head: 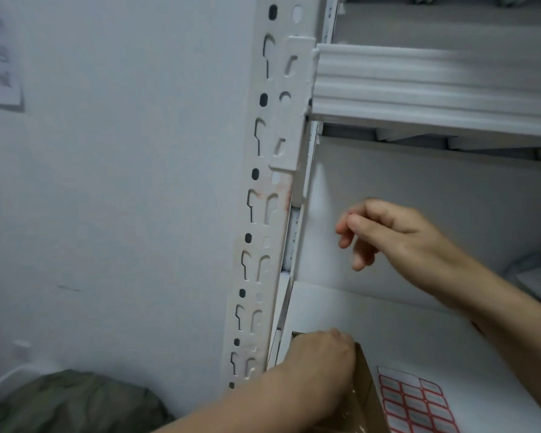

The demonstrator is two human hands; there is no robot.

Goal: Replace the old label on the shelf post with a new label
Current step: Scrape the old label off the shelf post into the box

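The white shelf post (263,214) runs upright, leaning slightly, left of the right hand (397,232), whose grip is loosely apart and empty. Below it, the left hand (319,357) rests on a cardboard box (361,398), grip hidden. A red-bordered label sheet (416,401) lies flat just right of it.

A white slotted metal shelf post (264,214) stands left of the white shelf board (388,332), with a white ribbed crossbeam (434,85) above. On the board lie a brown cardboard box (361,398) and, just to its right, a sheet of red-bordered labels (416,401). Left of the post, a white paper sheet (0,57) hangs on the wall above an olive-green cloth bundle (75,404).
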